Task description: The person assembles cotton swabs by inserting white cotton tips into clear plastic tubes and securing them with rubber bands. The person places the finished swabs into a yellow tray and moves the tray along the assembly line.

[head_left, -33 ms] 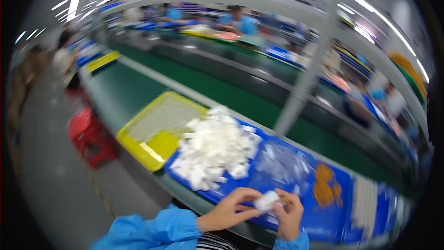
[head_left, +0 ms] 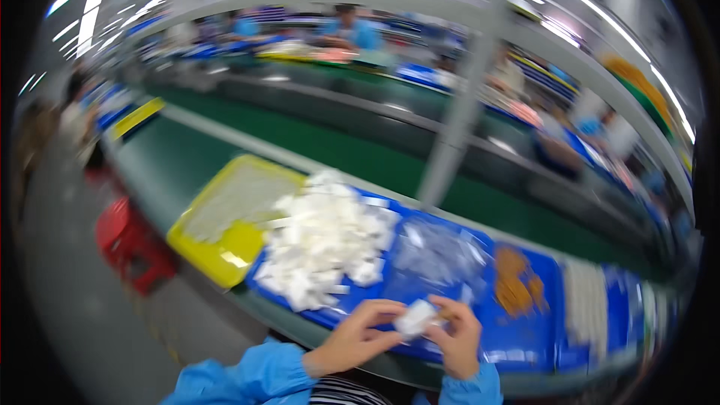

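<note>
In the head view, at the lower centre of the frame, the left hand (head_left: 358,339) pinched a small white piece (head_left: 414,321) between thumb and fingers; the right hand (head_left: 457,336) pinched its right end, a blurred brown bit (head_left: 445,316) showing by those fingers; just above, left of centre, lay a white heap (head_left: 324,236); clear plastic bags (head_left: 439,255) lay mid-frame, brown pieces (head_left: 517,283) at lower right; a red stool (head_left: 129,236) stood at lower left.

Left hand (head_left: 346,341) extends rightward, thumb and fingertips in a pinch. Right hand (head_left: 460,339) stands upright from the wrist, fingers curled leftward.
</note>
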Available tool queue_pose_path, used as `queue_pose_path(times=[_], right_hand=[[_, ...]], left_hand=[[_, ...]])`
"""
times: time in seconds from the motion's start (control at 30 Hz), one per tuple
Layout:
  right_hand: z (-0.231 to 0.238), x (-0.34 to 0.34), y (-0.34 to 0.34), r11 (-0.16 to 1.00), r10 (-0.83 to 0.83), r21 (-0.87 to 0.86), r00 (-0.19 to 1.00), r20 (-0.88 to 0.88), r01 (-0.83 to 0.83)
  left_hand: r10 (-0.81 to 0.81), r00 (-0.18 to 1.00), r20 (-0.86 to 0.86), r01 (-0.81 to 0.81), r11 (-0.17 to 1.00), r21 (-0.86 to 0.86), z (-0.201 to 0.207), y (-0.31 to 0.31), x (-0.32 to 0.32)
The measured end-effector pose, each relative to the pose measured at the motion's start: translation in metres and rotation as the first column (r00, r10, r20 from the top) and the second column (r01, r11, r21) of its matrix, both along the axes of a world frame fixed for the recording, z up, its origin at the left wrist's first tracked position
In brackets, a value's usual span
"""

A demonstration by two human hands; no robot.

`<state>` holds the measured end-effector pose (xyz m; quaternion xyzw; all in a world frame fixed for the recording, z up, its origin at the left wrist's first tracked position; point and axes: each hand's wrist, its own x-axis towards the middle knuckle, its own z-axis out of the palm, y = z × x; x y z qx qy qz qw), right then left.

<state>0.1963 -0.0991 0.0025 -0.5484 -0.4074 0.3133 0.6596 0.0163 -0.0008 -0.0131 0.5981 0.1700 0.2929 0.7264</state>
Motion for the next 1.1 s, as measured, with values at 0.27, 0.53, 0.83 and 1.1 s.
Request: queue_pose_path(times=[0.27, 0.53, 0.83, 1.1], right_hand=[[0.003, 0.012, -0.020, 0.997, 0.074, -0.035, 0.889, 0.452, -0.066], [-0.006, 0.011, -0.027, 0.996, 0.086, -0.019, 0.926, 0.367, -0.085], [0.000, 0.034, -0.046, 0.997, 0.059, -0.064, 0.907, 0.418, -0.035], [0.034, 0.101, -0.121, 0.863, -0.451, -0.033, 0.799, 0.398, 0.503]], left_hand=[[-0.104, 0.992, -0.073, 0.099, 0.992, -0.074, 0.014, -0.005, 0.008], [-0.053, 0.995, -0.082, 0.038, 0.983, -0.178, 0.003, -0.016, 0.017], [-0.048, 0.984, -0.174, 0.042, 0.998, -0.038, 0.002, -0.012, 0.027], [0.225, 0.939, -0.259, 0.053, 0.652, 0.756, -0.005, -0.013, 0.041]])
